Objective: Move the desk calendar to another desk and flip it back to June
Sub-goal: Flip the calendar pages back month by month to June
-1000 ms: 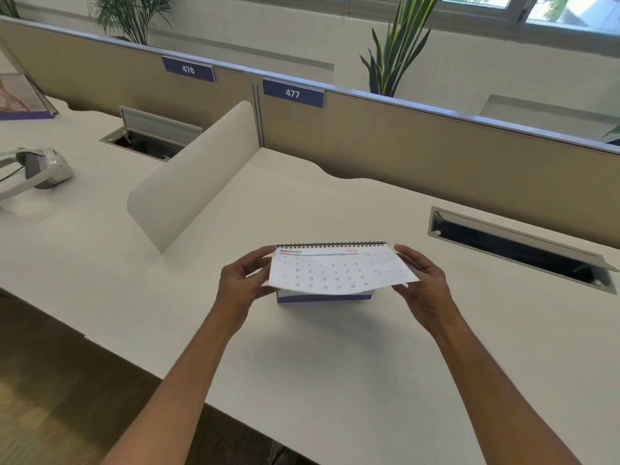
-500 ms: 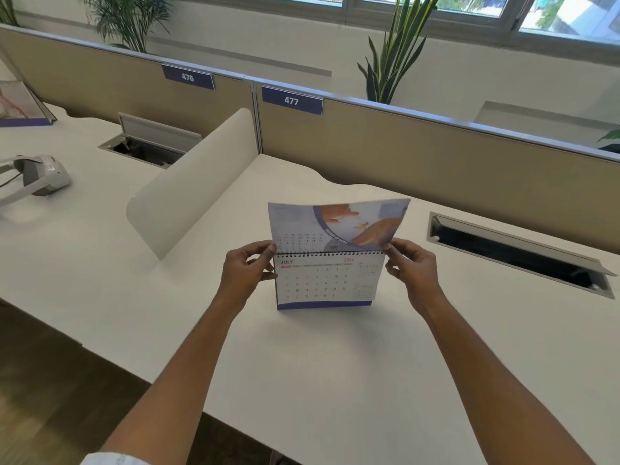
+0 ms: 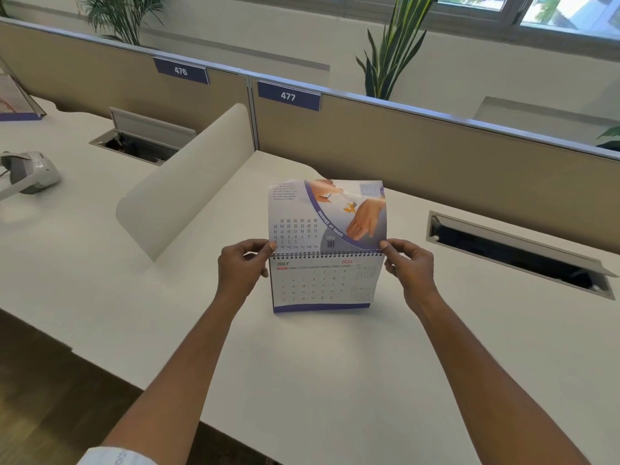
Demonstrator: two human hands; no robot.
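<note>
- The desk calendar [image 3: 323, 283] stands upright on the white surface [image 3: 335, 380], near its centre, showing the JULY page.
- One flipped page [image 3: 327, 216] stands vertical above the spiral binding, toward 12 o'clock.
- The left hand [image 3: 241, 268] grip pinches this page at its lower left corner.
- The right hand [image 3: 407, 266] grip pinches its lower right corner.
- A white headset [image 3: 32, 171] lies at 10 o'clock, well apart.

Single head-worn view, forward and down, close over white desk [image 3: 335, 380].
</note>
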